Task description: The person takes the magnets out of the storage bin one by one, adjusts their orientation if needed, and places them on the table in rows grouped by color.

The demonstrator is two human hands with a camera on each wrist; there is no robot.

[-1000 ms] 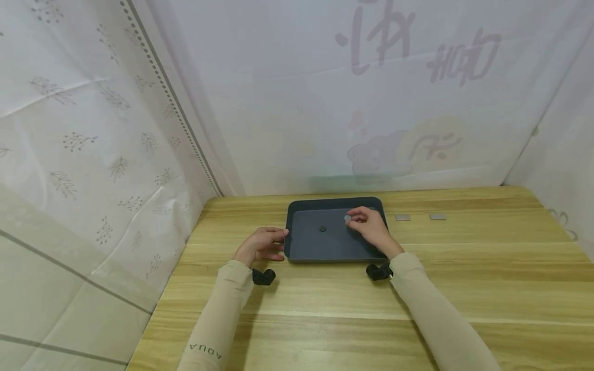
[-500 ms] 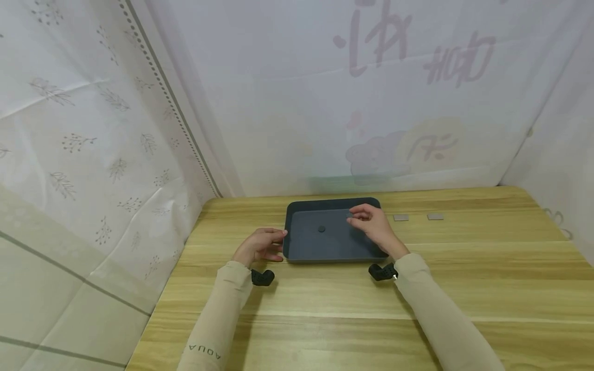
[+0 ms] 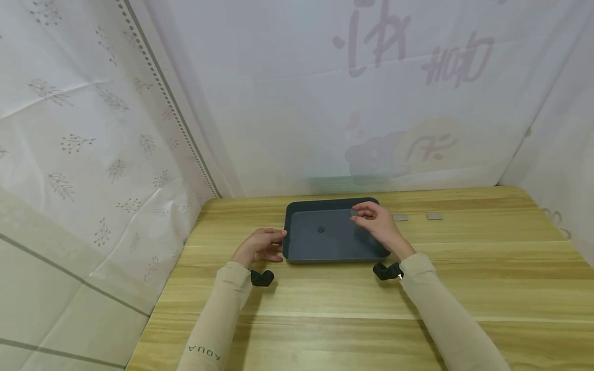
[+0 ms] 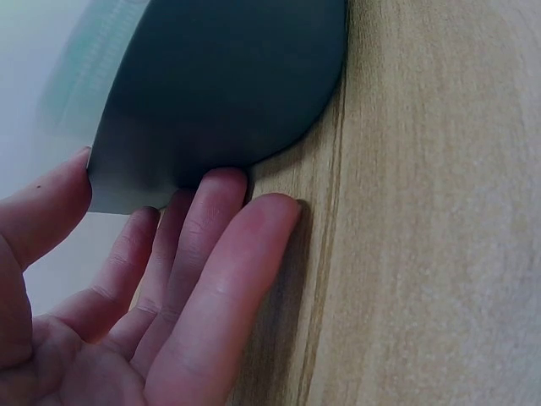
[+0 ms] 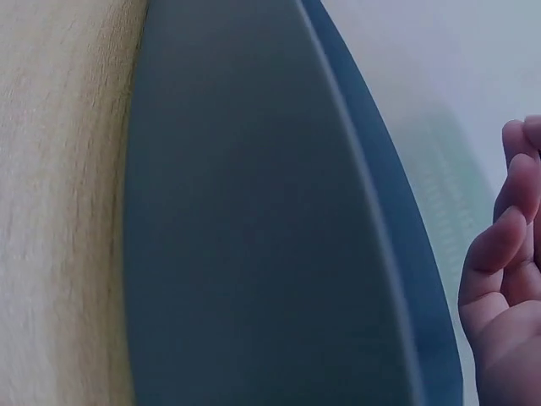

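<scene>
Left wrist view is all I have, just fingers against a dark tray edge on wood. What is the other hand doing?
Observer: The right hand is over the far right part of the tray, pinching what looks like a small grey disc.
Operator: Anything lying in the tray?
Observer: One small dark disc, near the middle of its floor.
Operator: And outside it?
Observer: A grey square lies on the table just right of the tray, and a second grey square lies farther right.
</scene>
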